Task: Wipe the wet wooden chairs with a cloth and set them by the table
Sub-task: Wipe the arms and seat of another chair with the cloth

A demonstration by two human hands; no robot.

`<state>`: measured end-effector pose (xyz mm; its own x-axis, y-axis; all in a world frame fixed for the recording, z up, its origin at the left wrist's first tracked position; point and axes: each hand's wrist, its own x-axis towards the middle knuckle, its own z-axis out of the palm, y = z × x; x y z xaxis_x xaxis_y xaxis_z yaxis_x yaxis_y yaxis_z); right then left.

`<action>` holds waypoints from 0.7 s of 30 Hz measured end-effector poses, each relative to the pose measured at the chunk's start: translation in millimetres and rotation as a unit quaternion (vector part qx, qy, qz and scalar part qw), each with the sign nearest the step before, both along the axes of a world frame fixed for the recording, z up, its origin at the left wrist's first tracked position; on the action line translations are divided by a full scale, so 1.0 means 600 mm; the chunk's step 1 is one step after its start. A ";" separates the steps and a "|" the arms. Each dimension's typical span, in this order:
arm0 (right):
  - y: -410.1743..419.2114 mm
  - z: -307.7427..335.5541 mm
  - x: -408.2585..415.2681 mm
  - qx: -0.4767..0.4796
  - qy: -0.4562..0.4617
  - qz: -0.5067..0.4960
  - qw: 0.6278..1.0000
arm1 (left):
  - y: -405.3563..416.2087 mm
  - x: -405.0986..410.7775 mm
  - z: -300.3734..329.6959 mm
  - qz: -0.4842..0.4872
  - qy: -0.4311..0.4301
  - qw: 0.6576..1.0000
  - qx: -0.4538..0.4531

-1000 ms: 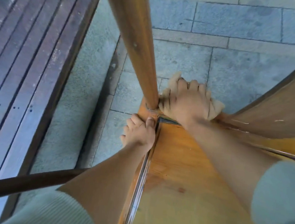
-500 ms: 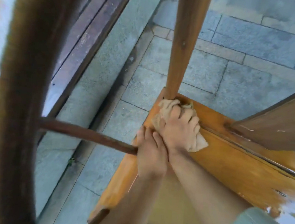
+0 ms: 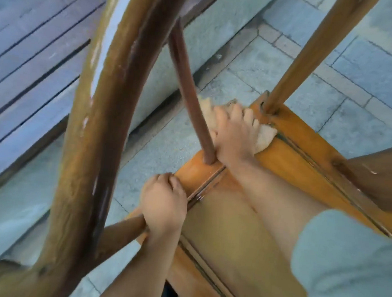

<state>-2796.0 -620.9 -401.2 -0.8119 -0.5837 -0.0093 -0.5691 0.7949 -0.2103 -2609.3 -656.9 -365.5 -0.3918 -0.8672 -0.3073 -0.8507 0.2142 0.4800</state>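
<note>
On the far left I see a slatted deck (image 3: 29, 48), then a curved arm rail (image 3: 93, 126) of the chair sweeping close past the camera, blurred. The chair (image 3: 290, 153) stands on stone paving (image 3: 337, 72), and I'm looking down at its seat frame from above.

My left hand (image 3: 163, 206) grips the seat's left edge, fingers (image 3: 164, 181) curled tight over the rail just where a short spindle (image 3: 123, 230) meets it. That hand looks to be steadying the chair.

Right of it, a dark spindle (image 3: 190, 94) rises from the same edge. My right hand (image 3: 233, 132) lies just beside that spindle, near the seat's far left corner, fingers spread nearly flat and pressing the cloth (image 3: 265, 136) onto the wood. The cloth is bunched under the palm, with tan folds poking out on both sides. A leg-like post (image 3: 315, 52) stands at that corner, just past the fingertips.

I judge the wiping is in hand along this edge. The risks I see: the cloth could snag between spindle and corner post and slide out from under a flat palm, since nothing pinches it. Pressing hard on a wet, glossy rail could let the hand skid into the spindle. If the left grip slackens, the chair may shift on the paving. I can't tell how wet the wood remains.
</note>
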 end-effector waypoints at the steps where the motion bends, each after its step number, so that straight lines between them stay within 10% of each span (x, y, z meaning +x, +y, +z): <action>1: 0.024 0.004 0.024 -0.027 -0.013 0.038 0.999 | 0.001 0.005 0.002 -0.013 0.011 1.000 -0.004; 5: 0.122 0.030 -0.013 -0.014 -0.050 0.115 0.992 | 0.005 0.012 0.009 -0.026 0.001 0.999 0.019; 10: 0.074 0.014 -0.036 0.022 -0.011 -0.108 0.994 | 0.008 0.013 0.005 -0.027 0.020 0.999 0.023; 13: 0.092 0.010 0.062 -0.002 0.000 -0.049 0.999 | 0.006 0.010 0.014 0.011 0.097 0.995 -0.003; 21: 0.265 0.045 0.126 0.062 -0.083 0.083 0.991 | 0.096 -0.168 0.078 -0.320 0.205 0.925 -0.015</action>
